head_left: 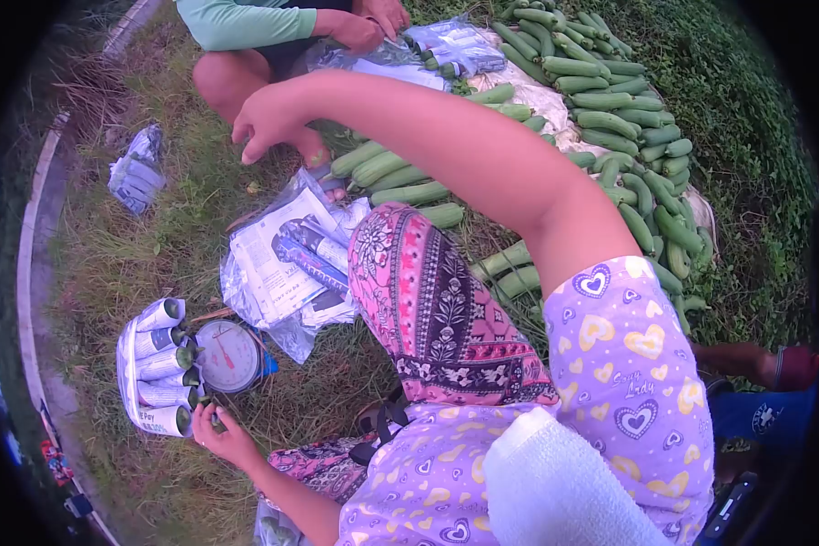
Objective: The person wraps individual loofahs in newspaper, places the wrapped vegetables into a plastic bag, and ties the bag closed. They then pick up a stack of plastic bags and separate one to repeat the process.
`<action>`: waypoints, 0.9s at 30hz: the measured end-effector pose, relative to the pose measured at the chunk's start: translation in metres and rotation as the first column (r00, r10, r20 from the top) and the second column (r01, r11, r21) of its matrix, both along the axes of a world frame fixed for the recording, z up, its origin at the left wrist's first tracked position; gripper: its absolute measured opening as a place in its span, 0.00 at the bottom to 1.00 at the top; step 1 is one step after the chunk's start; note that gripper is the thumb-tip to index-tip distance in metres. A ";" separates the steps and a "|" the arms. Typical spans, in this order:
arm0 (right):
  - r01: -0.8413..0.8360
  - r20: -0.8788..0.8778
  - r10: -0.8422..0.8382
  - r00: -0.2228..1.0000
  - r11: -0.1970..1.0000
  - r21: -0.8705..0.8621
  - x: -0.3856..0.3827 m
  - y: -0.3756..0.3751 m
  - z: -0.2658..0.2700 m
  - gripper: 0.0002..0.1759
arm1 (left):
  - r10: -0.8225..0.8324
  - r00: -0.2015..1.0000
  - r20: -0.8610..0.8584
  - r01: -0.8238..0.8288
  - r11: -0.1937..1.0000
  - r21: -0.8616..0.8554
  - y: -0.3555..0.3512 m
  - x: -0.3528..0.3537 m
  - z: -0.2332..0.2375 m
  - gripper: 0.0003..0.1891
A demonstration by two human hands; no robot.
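Observation:
My left hand [223, 437] is at the lower left with its fingers pinched together; a small dark green bit shows between them, too small to name. It is beside a clear bag of paper-wrapped green vegetables [161, 366], whose cut or rounded ends face me. A round dial scale [228, 356] adjoins the bag; whether it bears the bag I cannot tell. My right hand [268, 120] hangs in the air at the upper left, fingers apart and loosely bent, holding nothing. Below it, newspaper sheets [268, 264] and plastic lie by my knee.
Long green gourds [601, 100] are piled on a pale cloth at the upper right, with more [387, 173] near my knee. A co-worker's hands [364, 32] touch bagged bundles [455, 47] at the top. Another wrapped bundle [137, 171] rests on grass. Someone's arm [737, 362] shows at right.

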State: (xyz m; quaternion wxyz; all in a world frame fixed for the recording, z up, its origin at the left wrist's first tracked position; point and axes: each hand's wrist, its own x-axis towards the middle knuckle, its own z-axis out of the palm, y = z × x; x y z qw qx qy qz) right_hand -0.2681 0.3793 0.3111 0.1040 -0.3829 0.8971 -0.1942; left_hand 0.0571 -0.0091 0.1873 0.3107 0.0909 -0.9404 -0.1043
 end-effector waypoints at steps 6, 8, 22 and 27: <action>0.507 0.431 -0.341 0.835 0.782 -0.362 0.078 0.215 -0.010 0.30 | -0.061 0.995 0.078 0.060 0.998 0.008 0.027 -0.003 0.009 0.07; 0.734 0.509 -0.532 0.676 0.548 -0.402 0.108 0.280 -0.046 0.28 | -0.084 0.990 0.114 0.082 0.996 0.018 0.035 -0.009 0.008 0.07; 0.976 0.948 -0.307 0.085 -0.165 -0.141 0.162 0.331 -0.269 0.18 | -0.147 0.939 0.311 0.110 0.985 0.134 0.066 -0.039 -0.022 0.07; 0.991 0.842 -0.523 0.132 0.061 -0.117 0.129 0.280 -0.320 0.20 | -0.152 0.912 0.381 0.090 0.980 0.176 0.073 -0.035 -0.030 0.08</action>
